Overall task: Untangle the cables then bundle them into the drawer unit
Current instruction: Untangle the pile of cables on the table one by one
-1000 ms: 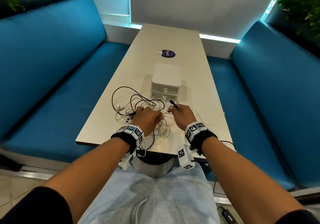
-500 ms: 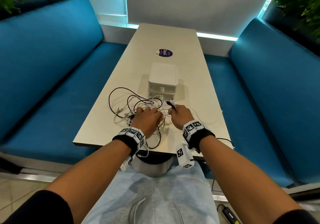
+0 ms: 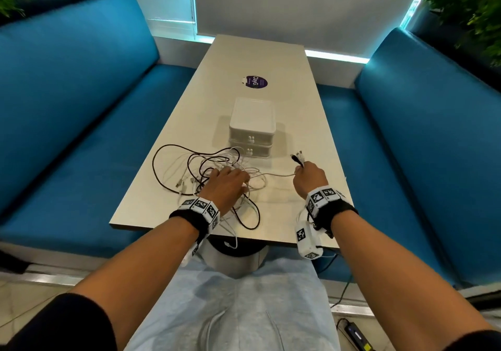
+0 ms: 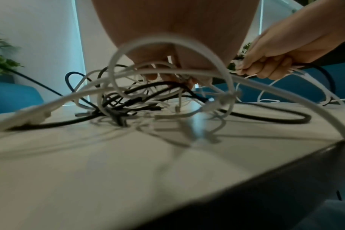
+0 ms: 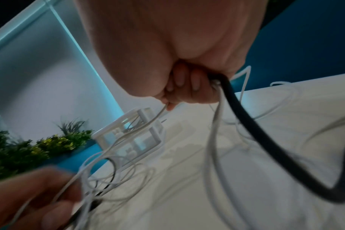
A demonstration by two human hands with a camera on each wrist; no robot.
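Note:
A tangle of black and white cables [image 3: 189,171] lies on the near half of the table [image 3: 298,123]. My left hand [image 3: 229,181] sits on top of the tangle, its fingers [image 4: 167,76] curled down among the strands and holding them. Off to the right, my right hand [image 3: 305,170] grips a bunch of cable ends; their connectors [image 3: 297,158] stick up out of the fist. In the right wrist view a thick black cable [image 5: 246,124] and white ones hang from those fingers [image 5: 179,90]. A white strand [image 3: 279,174] stretches between both hands. The white two-drawer unit [image 3: 252,125] stands just behind, drawers closed.
Blue benches [image 3: 81,106] flank the table on both sides. A purple sticker [image 3: 254,81] lies beyond the drawer unit. Some cable loops [image 3: 249,220] reach the near table edge. Thin white cable [image 5: 276,101] lies on the table to the right.
My right hand has pulled away to the right with its cable ends, drawing a white strand out of the tangle. The left hand has stayed on the pile.

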